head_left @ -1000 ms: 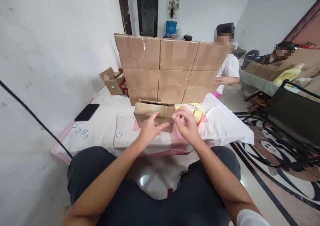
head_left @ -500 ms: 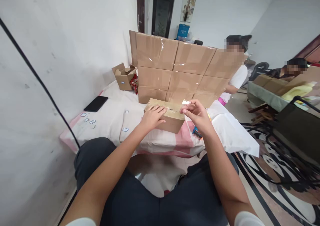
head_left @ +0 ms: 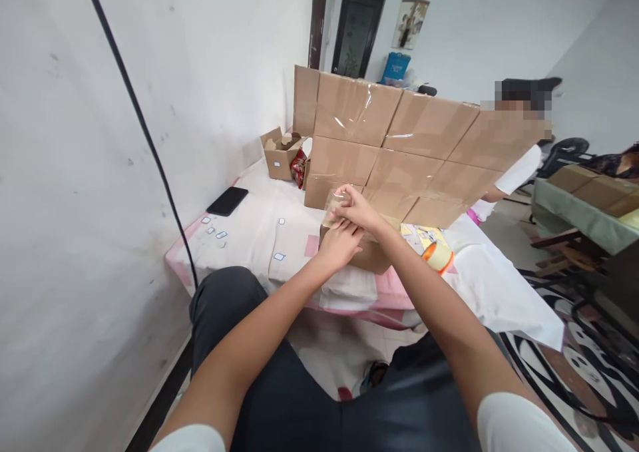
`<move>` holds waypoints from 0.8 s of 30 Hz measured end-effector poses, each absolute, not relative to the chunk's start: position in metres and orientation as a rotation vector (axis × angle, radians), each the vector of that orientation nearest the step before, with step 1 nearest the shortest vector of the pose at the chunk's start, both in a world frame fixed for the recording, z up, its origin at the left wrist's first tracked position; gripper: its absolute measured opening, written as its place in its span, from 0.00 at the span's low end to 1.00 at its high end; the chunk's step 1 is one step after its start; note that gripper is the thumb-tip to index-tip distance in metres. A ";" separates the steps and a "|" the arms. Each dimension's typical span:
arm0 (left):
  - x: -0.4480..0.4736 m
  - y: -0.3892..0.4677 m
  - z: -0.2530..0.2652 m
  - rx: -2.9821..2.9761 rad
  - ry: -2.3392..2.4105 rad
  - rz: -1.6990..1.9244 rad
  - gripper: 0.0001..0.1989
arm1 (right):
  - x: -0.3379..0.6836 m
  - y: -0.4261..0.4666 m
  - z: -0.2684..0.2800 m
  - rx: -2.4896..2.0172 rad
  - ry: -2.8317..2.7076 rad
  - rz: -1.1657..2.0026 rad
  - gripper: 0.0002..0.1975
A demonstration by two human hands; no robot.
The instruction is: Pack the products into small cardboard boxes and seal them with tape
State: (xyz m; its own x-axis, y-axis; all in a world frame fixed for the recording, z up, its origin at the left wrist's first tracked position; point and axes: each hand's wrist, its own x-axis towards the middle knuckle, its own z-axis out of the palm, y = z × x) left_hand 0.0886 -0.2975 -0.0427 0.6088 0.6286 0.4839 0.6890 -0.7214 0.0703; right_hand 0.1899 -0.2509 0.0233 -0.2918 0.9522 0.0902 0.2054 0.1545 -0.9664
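Bench point(head_left: 262, 216), white and pink cloth over it, carries the lot. Taped carton stack point(head_left: 352, 162) stands along its far side. Co-worker behind its right end: white sleeve point(head_left: 519, 170) and part of an arm seen, most of the body hidden by cartons.

Small box point(head_left: 372, 257) sits before the stack, near the front edge; its top mostly covered by hands and right forearm. Tape roll point(head_left: 440, 257), orange-rimmed, lies to its right, beyond that forearm.

Left hand point(head_left: 341, 244) laid on the box top, fingers slightly bent, gripping nothing that shows. Right hand point(head_left: 353, 209) crosses above it, fingers curled by clear film point(head_left: 334, 199) at the box's left end. Pinching it or just pressing: cannot tell, fingertips overlap and film is see-through.

Change: half a second ago right hand was over the box's right end; now over the left. Probably means the film work has passed to this end, left hand steadying.

Smallest: labels point(head_left: 279, 257) on the cloth, markings too small to read.
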 end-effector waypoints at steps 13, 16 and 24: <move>0.098 -0.299 -0.053 -2.635 -1.173 -0.728 0.22 | 0.185 -0.261 0.020 -1.191 -1.709 1.160 0.22; 0.100 -0.298 -0.056 -2.621 -1.167 -0.711 0.21 | 0.185 -0.257 0.016 -1.197 -1.780 1.157 0.23; 0.109 -0.308 -0.060 -2.530 -1.300 -0.773 0.20 | 0.182 -0.257 0.016 -1.226 -1.847 1.067 0.23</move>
